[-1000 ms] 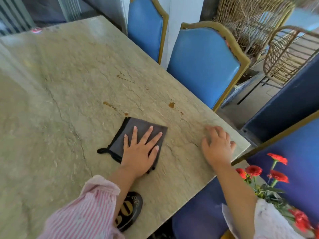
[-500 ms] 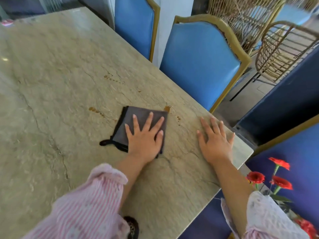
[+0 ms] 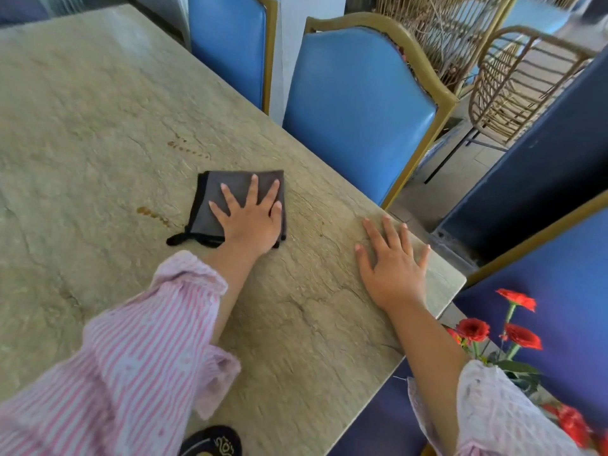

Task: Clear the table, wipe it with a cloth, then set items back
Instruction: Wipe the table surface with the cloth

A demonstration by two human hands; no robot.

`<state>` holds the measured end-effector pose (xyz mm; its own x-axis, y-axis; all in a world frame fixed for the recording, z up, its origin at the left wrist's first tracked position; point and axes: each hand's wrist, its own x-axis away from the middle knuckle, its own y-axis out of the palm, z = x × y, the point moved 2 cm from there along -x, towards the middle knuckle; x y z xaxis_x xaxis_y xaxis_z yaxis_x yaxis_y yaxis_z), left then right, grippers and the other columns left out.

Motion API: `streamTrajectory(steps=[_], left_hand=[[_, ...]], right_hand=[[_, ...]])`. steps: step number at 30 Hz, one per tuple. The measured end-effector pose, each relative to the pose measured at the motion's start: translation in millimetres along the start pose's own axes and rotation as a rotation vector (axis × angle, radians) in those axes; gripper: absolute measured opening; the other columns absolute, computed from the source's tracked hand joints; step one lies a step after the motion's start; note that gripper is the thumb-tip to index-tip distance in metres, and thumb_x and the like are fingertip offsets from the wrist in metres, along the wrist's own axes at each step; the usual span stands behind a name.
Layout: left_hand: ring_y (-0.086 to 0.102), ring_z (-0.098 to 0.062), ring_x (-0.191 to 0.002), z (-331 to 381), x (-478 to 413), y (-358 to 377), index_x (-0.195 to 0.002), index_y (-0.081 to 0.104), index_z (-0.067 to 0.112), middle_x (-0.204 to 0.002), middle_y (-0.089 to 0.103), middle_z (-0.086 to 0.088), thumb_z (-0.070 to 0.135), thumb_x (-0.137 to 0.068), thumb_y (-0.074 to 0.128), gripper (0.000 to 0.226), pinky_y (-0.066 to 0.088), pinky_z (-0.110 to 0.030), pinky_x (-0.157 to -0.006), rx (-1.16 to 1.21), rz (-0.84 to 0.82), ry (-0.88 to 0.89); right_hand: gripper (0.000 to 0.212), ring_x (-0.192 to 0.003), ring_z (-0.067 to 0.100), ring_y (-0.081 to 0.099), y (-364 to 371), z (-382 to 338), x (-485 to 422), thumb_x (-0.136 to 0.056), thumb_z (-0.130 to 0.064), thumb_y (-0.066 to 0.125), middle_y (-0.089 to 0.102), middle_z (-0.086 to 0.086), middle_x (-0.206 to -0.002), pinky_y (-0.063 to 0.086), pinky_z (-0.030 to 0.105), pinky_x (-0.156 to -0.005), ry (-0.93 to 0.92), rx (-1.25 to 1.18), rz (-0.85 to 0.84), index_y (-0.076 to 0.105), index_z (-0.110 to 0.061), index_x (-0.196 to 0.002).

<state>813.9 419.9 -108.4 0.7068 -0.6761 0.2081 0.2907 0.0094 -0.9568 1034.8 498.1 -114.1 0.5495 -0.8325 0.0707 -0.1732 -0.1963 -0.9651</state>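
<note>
Grey cloth [image 3: 214, 199] flat on the table [image 3: 98, 126], near its right edge.
My right grip [image 3: 393, 261] lies open, fingers spread, by the near right corner; further in, my left grip [image 3: 250, 222] presses straight fingers on the folded cloth, with brown stains [image 3: 189, 149] just beyond it.

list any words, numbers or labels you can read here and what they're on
Gold marks on the black round thing at the bottom of the picture: half hidden by the striped sleeve and cut by the frame, too blurred to read.
No text shows on the grey cloth, the table or the blue chairs.
</note>
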Motion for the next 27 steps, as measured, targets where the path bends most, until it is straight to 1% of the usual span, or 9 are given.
streamTrajectory(steps=[2, 7, 10, 13, 15, 17, 20, 23, 27], left_hand=[[-0.02, -0.044, -0.14, 23, -6, 0, -0.143, -0.009, 0.046, -0.157, -0.017, 0.009, 0.048, -0.097, 0.007, 0.049, -0.009, -0.067, -0.109, 0.0, -0.021, 0.012], [-0.018, -0.04, -0.142, 35, 60, 23, -0.142, -0.007, 0.05, -0.157, -0.013, 0.015, 0.048, -0.097, 0.01, 0.048, -0.009, -0.062, -0.11, -0.086, 0.023, 0.343], [-0.014, -0.037, -0.143, 1, 56, 18, -0.141, -0.005, 0.052, -0.157, -0.009, 0.017, 0.049, -0.097, 0.013, 0.048, -0.007, -0.061, -0.111, -0.069, 0.106, 0.223], [-0.019, -0.04, -0.141, 13, 17, 10, -0.143, -0.006, 0.048, -0.157, -0.012, 0.013, 0.048, -0.097, 0.011, 0.049, -0.009, -0.064, -0.109, -0.007, 0.029, 0.08], [-0.021, -0.042, -0.14, 44, 8, 10, -0.144, -0.007, 0.046, -0.157, -0.014, 0.01, 0.047, -0.097, 0.01, 0.049, -0.01, -0.066, -0.109, -0.001, -0.005, 0.105], [-0.022, -0.042, -0.14, 65, 22, 16, -0.144, -0.007, 0.046, -0.157, -0.015, 0.009, 0.047, -0.097, 0.01, 0.05, -0.01, -0.065, -0.11, -0.019, -0.021, 0.221], [-0.019, -0.038, -0.142, 58, 60, 30, -0.143, -0.005, 0.048, -0.157, -0.011, 0.015, 0.048, -0.097, 0.012, 0.049, -0.011, -0.06, -0.111, -0.055, 0.056, 0.341], [-0.015, -0.037, -0.143, 39, 57, 28, -0.142, -0.002, 0.05, -0.157, -0.007, 0.016, 0.048, -0.097, 0.013, 0.048, -0.01, -0.058, -0.111, -0.041, 0.119, 0.295], [-0.018, -0.041, -0.141, 65, 10, 19, -0.144, -0.003, 0.047, -0.158, -0.01, 0.012, 0.046, -0.097, 0.012, 0.049, -0.01, -0.064, -0.111, -0.029, 0.031, 0.241]], right_hand=[[0.054, -0.147, 0.02, -0.005, 1, 0, 0, -0.096, -0.054, 0.019, 0.004, -0.006, -0.159, -0.006, 0.056, -0.116, 0.0, 0.0, 0.007, 0.01, -0.042, -0.147], [0.054, -0.147, 0.02, -0.006, 0, 1, 2, -0.095, -0.056, 0.017, 0.003, -0.006, -0.159, -0.007, 0.056, -0.115, 0.007, 0.002, -0.003, 0.008, -0.042, -0.147], [0.054, -0.147, 0.02, -0.007, 0, 0, 0, -0.095, -0.056, 0.017, 0.002, -0.007, -0.159, -0.008, 0.055, -0.115, 0.005, 0.005, -0.002, 0.008, -0.042, -0.147], [0.055, -0.147, 0.02, -0.006, 2, 0, -1, -0.095, -0.056, 0.017, 0.002, -0.007, -0.159, -0.009, 0.054, -0.114, -0.001, -0.002, 0.004, 0.009, -0.042, -0.147], [0.055, -0.147, 0.02, -0.006, 2, 1, -2, -0.095, -0.057, 0.017, 0.002, -0.007, -0.159, -0.009, 0.054, -0.114, 0.003, 0.005, 0.003, 0.008, -0.042, -0.147], [0.054, -0.147, 0.019, -0.006, 3, 2, -1, -0.095, -0.057, 0.018, 0.003, -0.007, -0.159, -0.008, 0.054, -0.115, 0.006, 0.005, 0.01, 0.009, -0.043, -0.147], [0.054, -0.147, 0.019, -0.006, 2, 1, -1, -0.095, -0.057, 0.019, 0.004, -0.007, -0.159, -0.008, 0.054, -0.116, 0.002, -0.012, 0.012, 0.009, -0.044, -0.146], [0.053, -0.147, 0.02, -0.005, 2, 1, -1, -0.095, -0.057, 0.018, 0.005, -0.007, -0.159, -0.008, 0.054, -0.115, -0.002, -0.012, 0.014, 0.008, -0.045, -0.146], [0.053, -0.147, 0.02, -0.005, 3, 2, -2, -0.095, -0.056, 0.019, 0.005, -0.007, -0.159, -0.008, 0.054, -0.115, -0.007, -0.016, 0.019, 0.009, -0.045, -0.146]])
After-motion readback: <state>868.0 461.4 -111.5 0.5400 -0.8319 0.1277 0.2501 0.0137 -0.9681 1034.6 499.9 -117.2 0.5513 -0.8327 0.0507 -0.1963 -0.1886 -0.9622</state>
